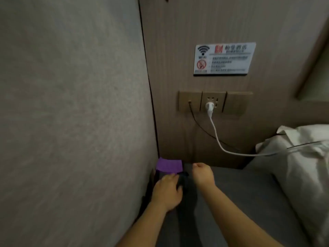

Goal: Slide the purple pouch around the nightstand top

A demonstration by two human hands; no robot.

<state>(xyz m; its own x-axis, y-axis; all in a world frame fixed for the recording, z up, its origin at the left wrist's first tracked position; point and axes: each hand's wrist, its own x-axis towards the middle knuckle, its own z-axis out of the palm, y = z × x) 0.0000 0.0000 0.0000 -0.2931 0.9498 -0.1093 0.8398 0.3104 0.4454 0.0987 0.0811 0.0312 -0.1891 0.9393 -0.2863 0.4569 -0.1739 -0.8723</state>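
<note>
My left hand (167,191) lies palm down on a dark cloth (183,182) in the corner by the wall, its fingers reaching toward a purple folded cloth (169,165) that sits just beyond them. My right hand (203,173) hovers a little to the right with its fingers curled in; nothing shows inside them. Both hands are over a grey surface (231,193). The frame is blurred, so the dark cloth's shape is unclear.
A beige wall (71,104) stands close on the left. Ahead, a wood panel carries a WiFi and no-smoking sign (223,58) and a socket plate (213,102) with a white plug and cable (219,138). White bedding (299,154) lies at right.
</note>
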